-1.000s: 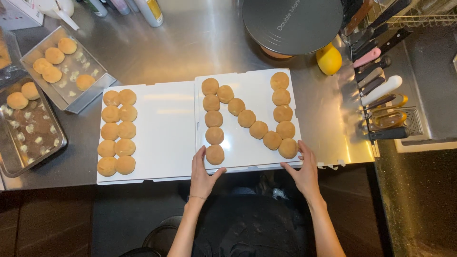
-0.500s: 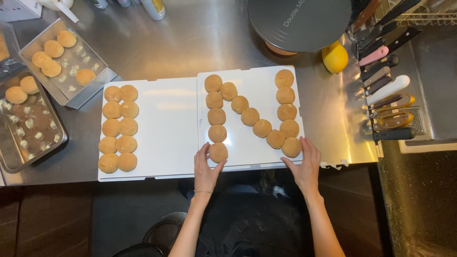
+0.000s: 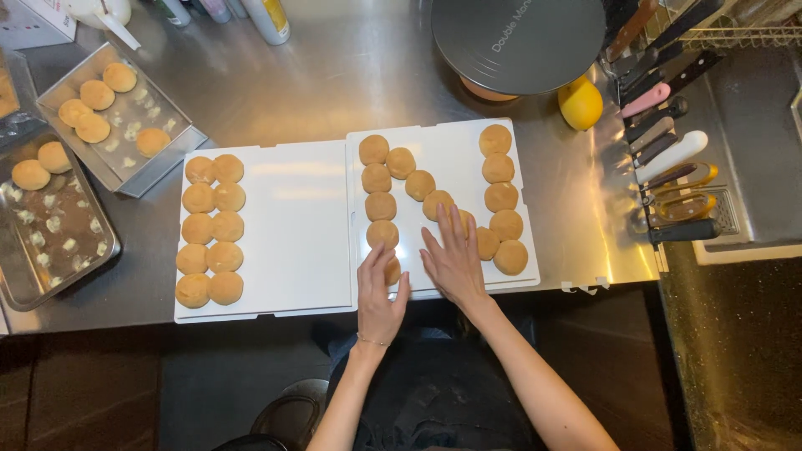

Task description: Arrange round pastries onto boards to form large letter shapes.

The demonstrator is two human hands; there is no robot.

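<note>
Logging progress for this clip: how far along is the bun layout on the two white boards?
Done: ten buns sit in two neat columns on the left white board; the right white board carries buns in two columns joined by a diagonal. In hand: the left hand covers the bottom bun of the left column, and the right hand lies over the diagonal's lower end. Left: six buns remain in the metal trays.

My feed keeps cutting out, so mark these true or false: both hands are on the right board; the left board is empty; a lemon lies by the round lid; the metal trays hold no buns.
1. Both hands, left hand and right hand, are on the right board: true.
2. The left board is empty: false, two columns of buns lie on it.
3. A lemon lies by the round lid: true.
4. The metal trays hold no buns: false, several remain.
</note>
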